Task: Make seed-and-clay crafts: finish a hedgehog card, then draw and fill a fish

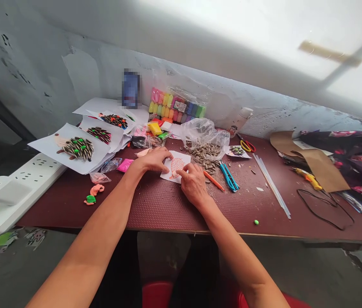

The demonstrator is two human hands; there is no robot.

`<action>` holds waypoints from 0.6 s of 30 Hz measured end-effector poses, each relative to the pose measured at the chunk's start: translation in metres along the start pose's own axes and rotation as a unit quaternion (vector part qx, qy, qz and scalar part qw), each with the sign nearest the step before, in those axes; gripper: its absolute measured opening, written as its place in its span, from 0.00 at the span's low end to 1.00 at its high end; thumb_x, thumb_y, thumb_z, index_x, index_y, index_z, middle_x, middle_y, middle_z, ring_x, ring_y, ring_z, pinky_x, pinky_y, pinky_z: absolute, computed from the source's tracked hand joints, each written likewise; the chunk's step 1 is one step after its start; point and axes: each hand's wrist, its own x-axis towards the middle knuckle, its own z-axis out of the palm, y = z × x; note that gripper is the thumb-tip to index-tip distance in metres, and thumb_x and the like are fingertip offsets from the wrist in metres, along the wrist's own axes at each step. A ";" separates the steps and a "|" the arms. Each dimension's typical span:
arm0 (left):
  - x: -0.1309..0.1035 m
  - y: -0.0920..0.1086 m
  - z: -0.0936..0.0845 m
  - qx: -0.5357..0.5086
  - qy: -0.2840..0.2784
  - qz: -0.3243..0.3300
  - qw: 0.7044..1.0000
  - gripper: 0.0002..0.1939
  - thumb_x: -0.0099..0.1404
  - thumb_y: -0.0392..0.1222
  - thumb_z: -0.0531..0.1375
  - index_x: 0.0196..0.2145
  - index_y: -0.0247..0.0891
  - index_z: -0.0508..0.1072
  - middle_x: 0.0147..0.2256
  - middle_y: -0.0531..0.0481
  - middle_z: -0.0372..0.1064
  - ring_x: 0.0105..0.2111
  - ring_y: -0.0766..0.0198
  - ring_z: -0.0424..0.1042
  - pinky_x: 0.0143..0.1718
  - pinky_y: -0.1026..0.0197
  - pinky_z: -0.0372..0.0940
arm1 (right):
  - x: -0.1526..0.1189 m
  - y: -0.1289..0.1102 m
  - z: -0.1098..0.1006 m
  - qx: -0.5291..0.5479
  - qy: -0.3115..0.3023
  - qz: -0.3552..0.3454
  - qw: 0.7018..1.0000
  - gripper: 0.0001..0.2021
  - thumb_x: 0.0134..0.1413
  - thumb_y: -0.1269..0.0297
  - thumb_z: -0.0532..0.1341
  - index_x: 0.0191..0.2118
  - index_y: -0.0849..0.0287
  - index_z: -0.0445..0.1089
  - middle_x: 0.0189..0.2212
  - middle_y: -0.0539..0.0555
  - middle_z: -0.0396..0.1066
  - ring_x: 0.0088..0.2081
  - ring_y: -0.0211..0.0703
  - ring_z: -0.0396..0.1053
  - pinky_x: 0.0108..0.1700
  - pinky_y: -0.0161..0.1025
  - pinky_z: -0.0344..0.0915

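Note:
A small white card [185, 158] lies on the dark red table, with an orange outlined shape [177, 166] on it that looks like a hedgehog. My left hand [155, 160] rests at the card's left side, its thumb and fingers apart and touching the edge. At the lower right of the drawing my right hand [194, 183] has its thumb and forefinger brought together; whatever may be between them is hidden. Just beyond the right hand lie a heap of sunflower seeds [204, 154], an orange pen [214, 181] and a blue utility knife [228, 176].
Paper hedgehogs covered in seeds [78, 149] are stacked at left, beside a white power strip [17, 184]. Packs of coloured clay [177, 105] lean on the wall. Farther right are scissors [248, 146], glue sticks [272, 186] and a yellow glue gun [310, 179] with its cord.

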 end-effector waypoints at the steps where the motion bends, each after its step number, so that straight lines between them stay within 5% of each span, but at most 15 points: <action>1: 0.000 0.000 0.000 -0.001 0.001 0.001 1.000 0.30 0.51 0.46 0.63 0.54 0.44 0.72 0.56 0.46 0.67 0.57 0.48 0.64 0.58 0.50 0.59 | -0.001 -0.001 0.000 0.005 0.001 -0.007 1.000 0.14 0.66 0.71 0.56 0.44 0.53 0.80 0.40 0.57 0.70 0.40 0.47 0.60 0.43 0.43 0.51; 18: 0.001 0.000 0.000 -0.002 -0.002 -0.001 1.000 0.30 0.51 0.46 0.63 0.54 0.45 0.72 0.56 0.47 0.67 0.57 0.49 0.64 0.59 0.50 0.59 | -0.002 -0.009 -0.002 -0.028 -0.027 -0.074 0.996 0.14 0.69 0.68 0.54 0.41 0.56 0.79 0.38 0.58 0.71 0.39 0.47 0.59 0.43 0.44 0.50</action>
